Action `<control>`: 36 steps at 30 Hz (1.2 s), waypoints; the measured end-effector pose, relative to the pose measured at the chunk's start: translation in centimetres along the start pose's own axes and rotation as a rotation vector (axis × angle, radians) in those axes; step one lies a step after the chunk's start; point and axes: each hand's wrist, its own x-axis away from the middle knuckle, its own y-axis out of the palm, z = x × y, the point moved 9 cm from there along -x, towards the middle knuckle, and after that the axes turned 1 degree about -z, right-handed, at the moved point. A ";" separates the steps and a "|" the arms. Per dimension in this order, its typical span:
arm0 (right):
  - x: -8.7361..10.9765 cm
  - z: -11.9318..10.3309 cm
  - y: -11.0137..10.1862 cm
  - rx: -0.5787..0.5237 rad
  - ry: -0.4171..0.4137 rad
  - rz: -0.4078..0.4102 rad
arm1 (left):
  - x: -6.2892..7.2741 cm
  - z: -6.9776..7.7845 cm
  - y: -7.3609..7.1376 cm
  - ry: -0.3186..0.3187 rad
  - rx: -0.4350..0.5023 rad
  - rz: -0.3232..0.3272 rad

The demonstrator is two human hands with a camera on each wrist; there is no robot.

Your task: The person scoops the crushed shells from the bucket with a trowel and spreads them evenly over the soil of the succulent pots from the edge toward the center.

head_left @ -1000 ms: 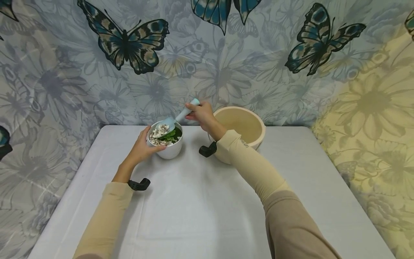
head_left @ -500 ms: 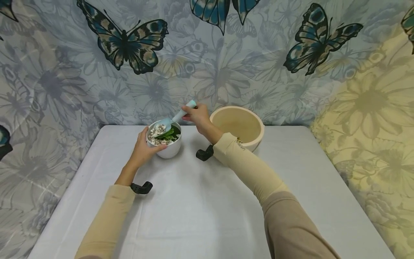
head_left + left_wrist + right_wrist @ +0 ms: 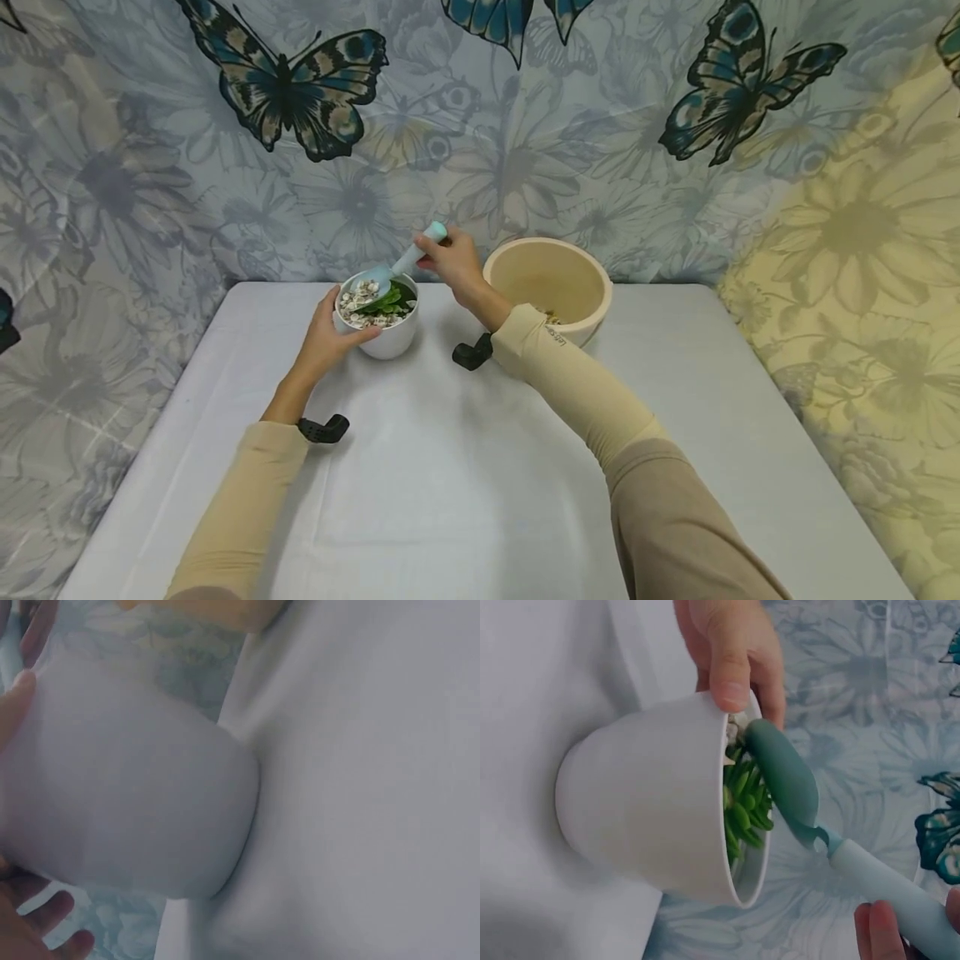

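A white flower pot (image 3: 390,344) stands upright at the back left of the table in the head view. Inside it are a green succulent (image 3: 744,806) and pale gravel (image 3: 358,293). My left hand (image 3: 324,340) grips the pot from its left side, thumb across the front near the rim. In my right hand (image 3: 459,267) is the handle of a light blue trowel (image 3: 412,257), pinched between thumb and fingers. The trowel slants down to the left, its blade (image 3: 784,772) over the gravel at the pot's rim, beside the leaves.
A larger cream pot (image 3: 540,279) with a little gravel at its bottom stands right of the white pot, partly behind my right forearm. A white cloth covers the table (image 3: 420,500). Butterfly-patterned fabric (image 3: 517,167) hangs directly behind the back edge. Each wrist wears a black camera mount (image 3: 324,429).
My right hand and the trowel have shifted slightly left, the blade staying over the pot. The left hand keeps its hold. The head view has tilted a little.
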 end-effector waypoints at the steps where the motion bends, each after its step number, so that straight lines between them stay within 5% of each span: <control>1: 0.0 -0.2 0.1 0.015 -0.026 0.003 | 0.1 0.0 0.0 -0.006 -0.011 0.013; 8: 0.4 -1.2 0.5 0.123 -0.148 0.023 | 0.3 0.2 -0.3 -0.012 -0.089 0.015; 16: 0.2 -0.7 0.5 0.068 -0.096 0.027 | 0.1 -0.3 -0.4 -0.050 -0.049 -0.037; 21: 0.3 -1.4 0.5 0.111 -0.156 0.021 | 0.2 0.1 -0.1 -0.062 -0.075 0.005; 26: 0.4 -2.0 0.6 0.159 -0.209 -0.006 | 0.1 0.6 -0.1 -0.079 -0.131 -0.021; 31: 0.5 -2.0 1.0 0.175 -0.197 -0.024 | -0.3 0.3 -0.4 -0.083 -0.133 -0.076; 36: 0.6 -1.8 0.9 0.149 -0.158 -0.025 | -0.5 -0.1 -0.2 -0.074 -0.094 -0.065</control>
